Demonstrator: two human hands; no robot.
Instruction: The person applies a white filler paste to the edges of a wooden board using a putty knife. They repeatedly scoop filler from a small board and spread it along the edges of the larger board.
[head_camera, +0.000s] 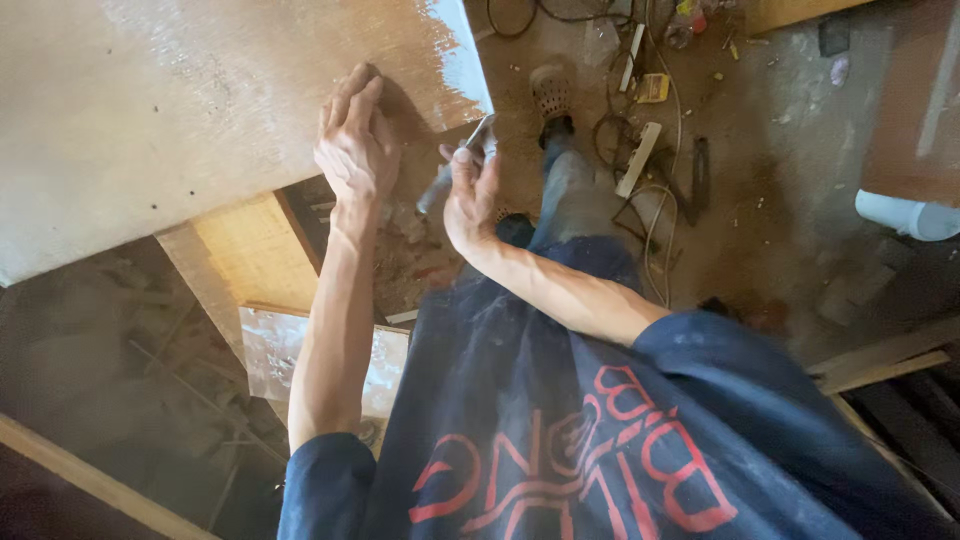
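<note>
A large brown wooden board (200, 110) with a dusty white surface fills the upper left. My left hand (355, 140) lies flat on it near its lower right corner, fingers together and pointing up. Just to the right, my right hand (470, 190) grips a slim grey metal tool (478, 135) that angles up toward the board's right edge. Whether the tool's tip touches the edge I cannot tell.
Under the board are stacked wooden panels (255, 250) and a white-smeared piece (270, 350). The dirt floor at upper right holds tangled cables (650, 200), a white power strip (637, 160) and scattered debris. A sandalled foot (550, 95) stands beyond. Planks (880, 360) lie at right.
</note>
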